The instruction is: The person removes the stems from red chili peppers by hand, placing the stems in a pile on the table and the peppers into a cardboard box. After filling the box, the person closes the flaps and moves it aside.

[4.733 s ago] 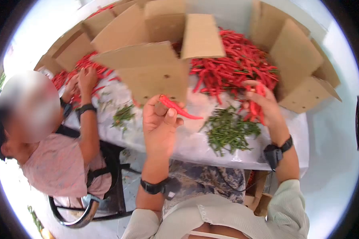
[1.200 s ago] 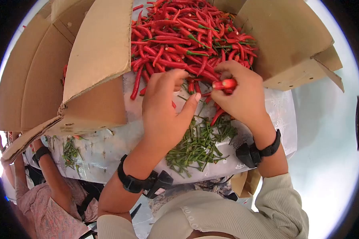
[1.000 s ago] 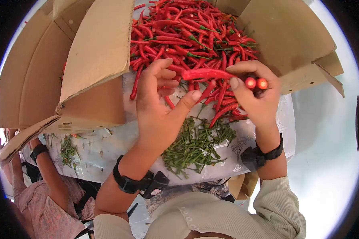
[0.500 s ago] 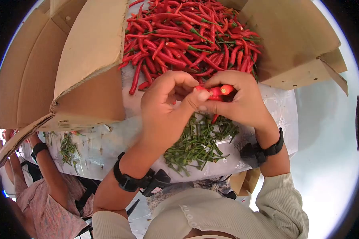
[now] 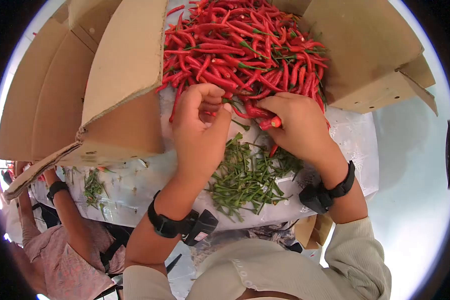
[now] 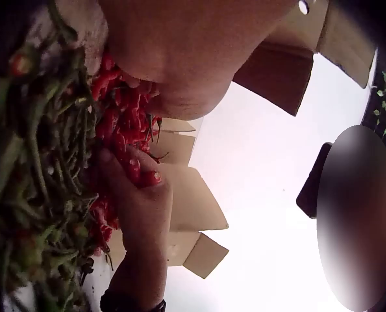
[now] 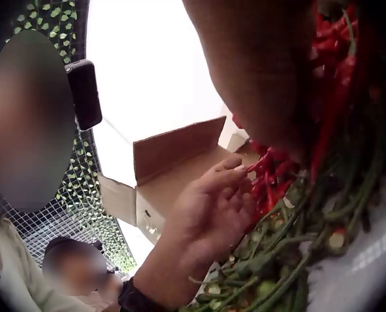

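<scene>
A heap of red chilies [image 5: 245, 50] lies on the white table cover [image 5: 135, 190] between cardboard boxes. My left hand [image 5: 202, 120] is at the heap's near edge with fingers curled, pinching a chili [image 5: 210, 113] by its green stem end. My right hand [image 5: 292, 122] sits beside it and grips a small bunch of red chilies [image 5: 270, 122], whose cut ends poke out by the thumb. The left wrist view shows the right hand [image 6: 134, 201] holding chilies [image 6: 141, 174]. The right wrist view shows the left hand [image 7: 212, 208] at the chilies [image 7: 271, 172].
A pile of green stems [image 5: 247, 175] lies just below both hands. Open cardboard boxes stand to the left [image 5: 120, 75] and to the right [image 5: 370, 50] of the heap. Another person's arm [image 5: 67, 215] works at the table's left end, near a smaller stem pile [image 5: 92, 190].
Both hands have shifted up from the stem pile to the heap's near edge. The left hand, open a second ago, now curls round a chili; the right still holds its bunch.
</scene>
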`<state>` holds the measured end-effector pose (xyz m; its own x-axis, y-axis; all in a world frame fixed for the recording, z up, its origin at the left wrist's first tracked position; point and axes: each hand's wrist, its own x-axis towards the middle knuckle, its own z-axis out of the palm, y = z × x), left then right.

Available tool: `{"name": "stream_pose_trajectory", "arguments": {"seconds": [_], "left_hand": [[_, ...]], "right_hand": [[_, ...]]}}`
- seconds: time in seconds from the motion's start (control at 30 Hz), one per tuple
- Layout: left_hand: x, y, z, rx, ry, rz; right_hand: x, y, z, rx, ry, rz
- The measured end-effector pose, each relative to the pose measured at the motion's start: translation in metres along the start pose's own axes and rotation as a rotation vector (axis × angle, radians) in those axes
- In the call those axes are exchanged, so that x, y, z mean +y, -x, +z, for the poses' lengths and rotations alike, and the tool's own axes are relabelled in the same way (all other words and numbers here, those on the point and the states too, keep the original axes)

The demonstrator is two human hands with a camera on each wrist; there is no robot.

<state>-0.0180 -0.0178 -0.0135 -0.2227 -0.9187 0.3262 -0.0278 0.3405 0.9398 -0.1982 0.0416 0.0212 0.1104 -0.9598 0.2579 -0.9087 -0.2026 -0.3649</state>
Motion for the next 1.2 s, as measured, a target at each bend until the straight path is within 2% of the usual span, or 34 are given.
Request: {"name": "stream_pose_trajectory", "arguments": {"seconds": [0.07, 0.17, 0.27, 0.37, 0.47, 0.57, 0.6, 0.67, 0.7, 0.77, 0.97, 1.0, 1.1, 1.2], "left_hand": [[-0.004, -0.002, 0.0, 0.054, -0.027, 0.041], [0.0, -0.005, -0.005, 0.025, -0.124, 0.12], [0.011, -0.005, -0.004, -0.137, -0.227, 0.189], [0.009, -0.002, -0.001, -0.288, -0.287, 0.334], [0.015, 0.001, 0.002, -0.22, -0.172, 0.206], [0.012, 0.001, 0.004, -0.154, -0.115, 0.087], [0.009, 0.001, 0.004, -0.138, -0.092, 0.04], [0.004, -0.004, 0.003, -0.224, -0.415, 0.301], [0.003, -0.006, 0.002, -0.267, -0.576, 0.433], [0.006, -0.005, 0.01, -0.348, -0.647, 0.434], [0.015, -0.002, 0.016, -0.442, -0.882, 0.538], [0.013, -0.001, 0.015, -0.451, -0.905, 0.561], [0.011, -0.002, 0.012, -0.439, -0.826, 0.604], [0.018, -0.003, 0.009, -0.155, -0.496, 0.421]], "right_hand": [[0.003, 0.001, -0.003, 0.013, -0.046, 0.01], [0.005, 0.0, -0.007, 0.087, -0.429, 0.062], [0.007, 0.0, -0.016, 0.05, -0.622, 0.061], [0.006, 0.0, -0.022, -0.098, -0.741, 0.176], [0.007, -0.002, -0.017, -0.047, -0.741, 0.118], [0.009, -0.002, -0.011, 0.031, -0.771, 0.247], [0.01, -0.002, -0.009, 0.095, -0.75, 0.219], [0.012, -0.004, -0.006, 0.225, -0.704, 0.164], [0.013, -0.005, -0.008, 0.214, -0.709, 0.213], [0.015, -0.006, -0.013, 0.192, -0.721, 0.313], [0.015, -0.008, -0.004, 0.254, -1.1, 0.234], [0.012, -0.008, -0.006, 0.263, -1.132, 0.266], [0.006, -0.006, -0.015, 0.252, -1.182, 0.315], [0.009, -0.004, -0.02, 0.207, -1.146, 0.294]]}}
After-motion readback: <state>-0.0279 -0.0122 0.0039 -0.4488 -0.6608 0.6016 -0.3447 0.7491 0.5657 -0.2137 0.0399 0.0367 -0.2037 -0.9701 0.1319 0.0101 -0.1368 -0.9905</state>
